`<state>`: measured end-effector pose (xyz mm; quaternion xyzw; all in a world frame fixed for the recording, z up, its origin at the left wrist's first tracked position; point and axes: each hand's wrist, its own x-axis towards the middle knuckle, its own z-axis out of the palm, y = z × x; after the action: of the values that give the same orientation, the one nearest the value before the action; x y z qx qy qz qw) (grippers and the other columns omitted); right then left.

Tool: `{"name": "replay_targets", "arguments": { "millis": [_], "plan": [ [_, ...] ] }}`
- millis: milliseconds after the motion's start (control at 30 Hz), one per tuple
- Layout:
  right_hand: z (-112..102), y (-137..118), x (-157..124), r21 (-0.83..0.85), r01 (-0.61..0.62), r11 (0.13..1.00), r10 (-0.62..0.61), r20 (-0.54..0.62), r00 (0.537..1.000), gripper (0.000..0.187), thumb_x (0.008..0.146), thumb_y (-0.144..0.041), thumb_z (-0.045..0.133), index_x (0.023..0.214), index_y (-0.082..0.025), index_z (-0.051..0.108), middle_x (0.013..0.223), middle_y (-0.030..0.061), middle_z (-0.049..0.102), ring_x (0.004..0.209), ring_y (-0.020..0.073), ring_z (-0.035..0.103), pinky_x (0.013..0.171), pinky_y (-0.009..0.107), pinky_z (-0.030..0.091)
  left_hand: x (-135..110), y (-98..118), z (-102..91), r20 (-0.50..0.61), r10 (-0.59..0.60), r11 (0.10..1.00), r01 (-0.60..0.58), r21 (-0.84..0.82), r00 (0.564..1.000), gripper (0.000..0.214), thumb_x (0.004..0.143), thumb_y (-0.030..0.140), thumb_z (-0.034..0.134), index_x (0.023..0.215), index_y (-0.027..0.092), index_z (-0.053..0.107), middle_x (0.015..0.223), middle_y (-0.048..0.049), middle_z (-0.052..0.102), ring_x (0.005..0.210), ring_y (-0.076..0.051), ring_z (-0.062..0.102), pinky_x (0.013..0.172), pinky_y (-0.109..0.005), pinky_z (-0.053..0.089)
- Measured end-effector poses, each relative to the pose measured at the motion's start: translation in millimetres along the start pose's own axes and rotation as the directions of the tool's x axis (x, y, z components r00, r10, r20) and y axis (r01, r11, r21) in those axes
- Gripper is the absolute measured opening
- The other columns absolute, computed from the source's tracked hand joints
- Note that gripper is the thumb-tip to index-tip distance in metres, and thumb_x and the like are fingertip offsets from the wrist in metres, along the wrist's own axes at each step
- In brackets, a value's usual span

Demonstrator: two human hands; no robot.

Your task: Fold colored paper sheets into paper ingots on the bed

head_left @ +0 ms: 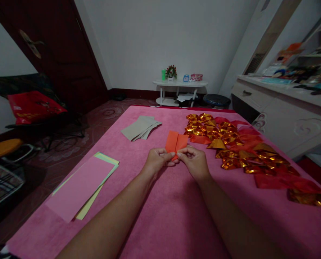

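An orange sheet of paper (172,139), with folds meeting along a middle line, is held up between both hands above the pink tablecloth. My left hand (160,158) pinches its near lower edge, thumb on top and fingers underneath. Beside it, my right hand (195,160) grips the lower right part between thumb and forefinger. Both thumbs are close together at the near end of the paper. To the right lie rows of folded shiny gold paper pieces (232,138), mixed with folded red paper pieces (271,181).
A pink tablecloth (160,216) covers the table. Left lies a stack of pink, green and yellow paper sheets (82,187); farther back, a fanned pile of grey sheets (141,127). A white side table (180,83) stands by the wall, a cluttered dresser (287,108) at right.
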<state>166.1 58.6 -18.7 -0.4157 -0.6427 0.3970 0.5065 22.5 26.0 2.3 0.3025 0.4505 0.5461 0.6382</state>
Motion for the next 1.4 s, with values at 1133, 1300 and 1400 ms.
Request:
{"name": "replay_targets", "arguments": {
  "millis": [1133,1300,1400],
  "plan": [
    [3.9,-21.3,-4.1,0.150,-0.120,0.981,0.108,0.087,0.990,0.032,0.074,-0.044,0.067,0.057,-0.019,0.055,0.050,-0.0029,0.057,0.045,0.0108,0.051,0.047,0.023,0.041,1.7,-8.9,-1.8,0.033,0.192,0.976,-0.195,0.101,0.981,0.035,0.062,0.038,0.079,0.073,0.007,0.067,0.059,-0.0062,0.066,0.052,-0.013,0.063,0.055,-0.024,0.051],
    [6.5,-27.6,-3.0,0.274,-0.210,0.938,0.176,0.143,0.974,0.029,0.069,-0.044,0.072,0.076,-0.017,0.064,0.059,0.0005,0.065,0.049,0.0137,0.057,0.048,0.025,0.044,0.0,-5.0,-1.3,0.076,0.202,0.973,-0.209,0.097,0.976,0.038,0.062,0.036,0.079,0.083,0.009,0.061,0.062,-0.0046,0.067,0.049,-0.012,0.062,0.053,-0.024,0.051],
    [4.4,-28.6,-2.7,0.274,-0.236,0.932,0.189,0.189,0.964,0.028,0.067,-0.044,0.072,0.072,-0.017,0.066,0.058,0.0013,0.066,0.049,0.0145,0.058,0.048,0.026,0.046,-4.3,-0.9,1.1,0.084,0.224,0.964,-0.234,0.127,0.971,0.050,0.062,0.036,0.080,0.094,0.015,0.048,0.063,-0.0022,0.067,0.048,-0.014,0.063,0.049,-0.024,0.051]
  ]
}}
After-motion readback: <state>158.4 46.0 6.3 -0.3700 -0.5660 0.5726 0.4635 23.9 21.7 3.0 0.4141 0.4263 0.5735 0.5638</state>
